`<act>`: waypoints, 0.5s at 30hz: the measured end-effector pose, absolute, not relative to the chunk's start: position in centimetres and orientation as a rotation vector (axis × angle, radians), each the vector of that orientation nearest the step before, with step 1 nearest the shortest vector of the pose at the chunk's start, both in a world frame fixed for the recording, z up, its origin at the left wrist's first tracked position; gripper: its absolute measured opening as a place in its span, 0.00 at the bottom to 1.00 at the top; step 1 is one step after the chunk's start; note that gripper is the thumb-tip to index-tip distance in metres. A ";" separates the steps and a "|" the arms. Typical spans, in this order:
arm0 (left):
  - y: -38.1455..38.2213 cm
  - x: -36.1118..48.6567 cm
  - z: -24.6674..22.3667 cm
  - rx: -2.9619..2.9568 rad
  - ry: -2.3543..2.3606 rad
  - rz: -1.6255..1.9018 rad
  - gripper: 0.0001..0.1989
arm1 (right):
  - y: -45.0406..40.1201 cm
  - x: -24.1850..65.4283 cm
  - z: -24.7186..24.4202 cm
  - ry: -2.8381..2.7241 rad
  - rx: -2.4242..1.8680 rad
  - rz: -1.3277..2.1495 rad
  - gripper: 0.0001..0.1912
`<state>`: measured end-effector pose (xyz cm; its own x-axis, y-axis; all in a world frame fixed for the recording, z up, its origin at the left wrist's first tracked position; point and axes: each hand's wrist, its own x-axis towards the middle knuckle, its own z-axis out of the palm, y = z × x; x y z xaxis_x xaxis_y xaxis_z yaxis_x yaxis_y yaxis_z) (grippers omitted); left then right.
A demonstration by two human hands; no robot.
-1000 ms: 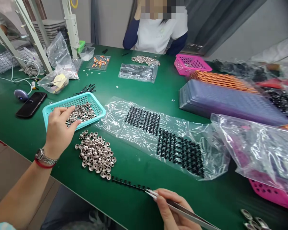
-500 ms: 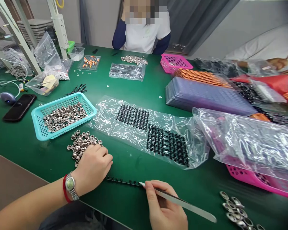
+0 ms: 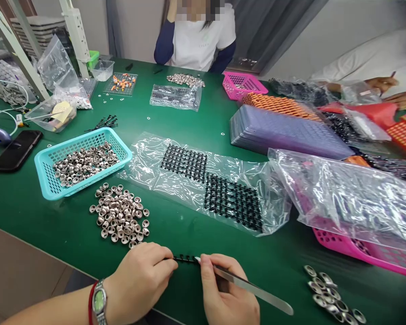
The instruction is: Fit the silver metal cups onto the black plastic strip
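The left hand point(image 3: 140, 282) pinches one end of a thin black strip point(image 3: 185, 259) that lies flat on the green table point(image 3: 189, 122), right at the near edge. The right hand point(image 3: 228, 300) is closed around long metal tweezers point(image 3: 246, 286), and their tip touches the strip. A loose pile of little silver rings point(image 3: 119, 215) sits just behind the hands, and many more rings fill the blue basket point(image 3: 43, 169). A few finished-looking metal pieces point(image 3: 329, 293) lie off to the right. So I think the work is only just begun — lots of rings and black strips in the clear bag point(image 3: 206, 185) are left to do.
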<state>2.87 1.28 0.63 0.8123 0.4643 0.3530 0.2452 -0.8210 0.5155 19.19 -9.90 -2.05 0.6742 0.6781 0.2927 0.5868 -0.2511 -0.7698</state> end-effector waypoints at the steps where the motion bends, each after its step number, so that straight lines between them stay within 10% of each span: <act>1: 1.3 2.9 0.7 2.534 0.532 0.667 0.12 | -9.9 19.1 -2.0 -1.006 -1.947 0.097 0.14; 15: 1.0 3.0 0.9 2.511 0.513 0.650 0.15 | -10.9 19.9 -2.8 -1.083 -1.871 0.159 0.07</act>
<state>3.02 0.97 0.92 0.8155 0.4637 0.3462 0.2290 -0.8080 0.5429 19.86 -10.86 -2.82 0.6015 0.7344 0.3143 0.6130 -0.1721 -0.7712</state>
